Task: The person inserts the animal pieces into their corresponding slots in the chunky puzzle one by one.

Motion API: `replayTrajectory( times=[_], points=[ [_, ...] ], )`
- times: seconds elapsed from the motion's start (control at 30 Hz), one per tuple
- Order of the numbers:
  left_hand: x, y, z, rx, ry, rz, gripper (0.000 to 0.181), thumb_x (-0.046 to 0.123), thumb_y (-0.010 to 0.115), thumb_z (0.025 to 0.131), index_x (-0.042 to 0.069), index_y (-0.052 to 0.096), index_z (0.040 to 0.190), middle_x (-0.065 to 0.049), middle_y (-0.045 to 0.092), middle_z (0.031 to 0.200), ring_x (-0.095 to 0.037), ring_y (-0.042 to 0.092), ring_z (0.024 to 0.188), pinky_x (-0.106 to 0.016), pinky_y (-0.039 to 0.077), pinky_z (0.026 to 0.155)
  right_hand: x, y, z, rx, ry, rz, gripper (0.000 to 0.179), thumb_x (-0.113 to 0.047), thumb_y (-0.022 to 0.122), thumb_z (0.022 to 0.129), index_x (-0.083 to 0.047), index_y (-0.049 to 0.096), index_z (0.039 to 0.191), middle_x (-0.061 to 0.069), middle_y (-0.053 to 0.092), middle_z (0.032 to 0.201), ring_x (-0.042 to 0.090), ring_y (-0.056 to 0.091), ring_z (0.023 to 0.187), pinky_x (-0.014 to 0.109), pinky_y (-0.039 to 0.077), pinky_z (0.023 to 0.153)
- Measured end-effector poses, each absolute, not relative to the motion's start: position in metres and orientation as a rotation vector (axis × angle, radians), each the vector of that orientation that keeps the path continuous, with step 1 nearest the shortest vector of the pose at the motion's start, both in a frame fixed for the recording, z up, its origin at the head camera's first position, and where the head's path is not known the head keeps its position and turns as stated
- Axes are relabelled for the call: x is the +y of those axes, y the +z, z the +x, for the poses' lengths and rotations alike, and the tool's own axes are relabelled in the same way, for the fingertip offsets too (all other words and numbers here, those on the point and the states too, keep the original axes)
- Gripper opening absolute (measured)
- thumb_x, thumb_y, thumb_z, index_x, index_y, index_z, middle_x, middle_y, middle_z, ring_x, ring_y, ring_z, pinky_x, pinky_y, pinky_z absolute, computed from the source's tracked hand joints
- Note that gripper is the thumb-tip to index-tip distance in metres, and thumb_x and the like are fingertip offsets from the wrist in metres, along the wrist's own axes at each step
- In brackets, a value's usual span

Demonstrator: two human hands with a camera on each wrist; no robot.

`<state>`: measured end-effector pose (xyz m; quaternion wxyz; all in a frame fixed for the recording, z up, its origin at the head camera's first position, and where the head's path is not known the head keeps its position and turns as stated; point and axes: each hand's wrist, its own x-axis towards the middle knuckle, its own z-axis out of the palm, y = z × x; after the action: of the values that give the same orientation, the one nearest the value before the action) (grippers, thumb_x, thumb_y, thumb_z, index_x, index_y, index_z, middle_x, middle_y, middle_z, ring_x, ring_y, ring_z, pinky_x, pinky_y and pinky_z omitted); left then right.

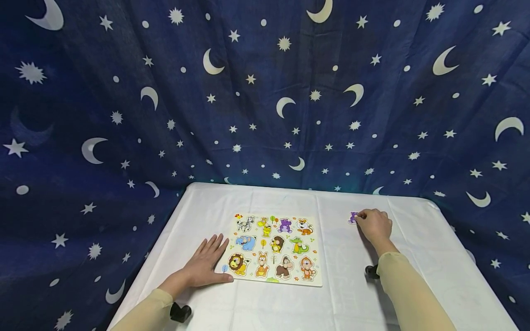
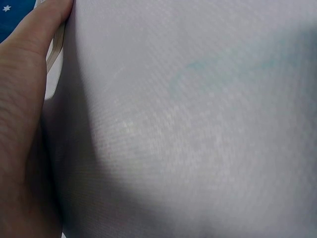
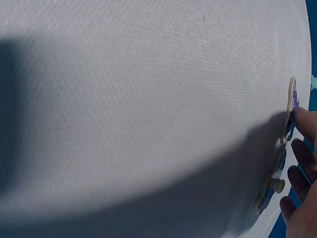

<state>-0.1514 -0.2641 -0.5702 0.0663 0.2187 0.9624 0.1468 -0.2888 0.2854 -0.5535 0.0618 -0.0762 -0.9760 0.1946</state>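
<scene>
A puzzle board with cartoon animal pictures lies on the white-covered table. My left hand rests with spread fingers along the board's left side, its thumb by the near left corner. In the left wrist view that thumb is beside the board's edge. Off to the right, my right hand pinches a purple animal puzzle piece between thumb and fingers. The right wrist view shows this piece close over the cloth. A second puzzle piece with a knob lies under the curled fingers, hidden in the head view.
A white cloth covers the table. Behind and around it hangs a dark blue curtain with moons and stars. Black wrist cameras sit below the left wrist and right wrist.
</scene>
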Motion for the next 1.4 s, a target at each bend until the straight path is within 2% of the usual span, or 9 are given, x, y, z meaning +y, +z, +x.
replayTrajectory(
  times=[0.37,0.6,0.8,1.2,1.4],
  points=[
    [-0.265,-0.573,-0.150,2.934,0.516,0.697,0.115,0.077,0.066,0.081,0.006,0.027,0.162,-0.022,0.018,0.168,-0.042,0.012,0.154,-0.060,0.008,0.123,0.283,-0.553,-0.290,-2.939,0.584,-0.214,0.023,-0.022,0.069,0.097,-0.001,0.075,0.104,0.021,0.067,0.106,0.041,0.054,0.100,0.059,0.042,0.085],
    [-0.266,-0.576,-0.152,2.913,0.469,0.642,0.118,0.084,0.060,0.080,0.011,0.020,0.165,-0.015,0.010,0.171,-0.035,0.005,0.157,-0.055,0.003,0.125,0.278,-0.546,-0.289,-2.895,0.610,-0.148,0.022,-0.023,0.069,0.097,-0.003,0.076,0.104,0.020,0.068,0.107,0.041,0.055,0.101,0.060,0.041,0.087],
    [-0.264,-0.571,-0.151,2.919,0.462,0.668,0.116,0.080,0.063,0.081,0.008,0.024,0.164,-0.020,0.015,0.169,-0.040,0.010,0.155,-0.058,0.006,0.124,0.273,-0.543,-0.288,-2.853,0.642,-0.057,0.022,-0.024,0.070,0.096,-0.005,0.077,0.103,0.018,0.068,0.105,0.041,0.056,0.101,0.061,0.039,0.087],
    [-0.265,-0.570,-0.149,2.926,0.508,0.693,0.115,0.076,0.067,0.082,0.005,0.027,0.162,-0.023,0.018,0.167,-0.042,0.013,0.154,-0.060,0.008,0.123,0.238,-0.531,-0.287,-2.814,0.694,0.105,0.023,-0.028,0.075,0.093,-0.008,0.079,0.102,0.010,0.069,0.100,0.033,0.055,0.101,0.054,0.041,0.088],
    [-0.265,-0.573,-0.150,2.928,0.561,0.695,0.115,0.076,0.067,0.081,0.006,0.026,0.163,-0.021,0.017,0.168,-0.041,0.011,0.155,-0.057,0.003,0.124,0.220,-0.526,-0.283,-2.795,0.691,0.200,0.022,-0.029,0.076,0.093,-0.010,0.080,0.102,0.008,0.070,0.100,0.031,0.056,0.099,0.052,0.043,0.085]
  ],
)
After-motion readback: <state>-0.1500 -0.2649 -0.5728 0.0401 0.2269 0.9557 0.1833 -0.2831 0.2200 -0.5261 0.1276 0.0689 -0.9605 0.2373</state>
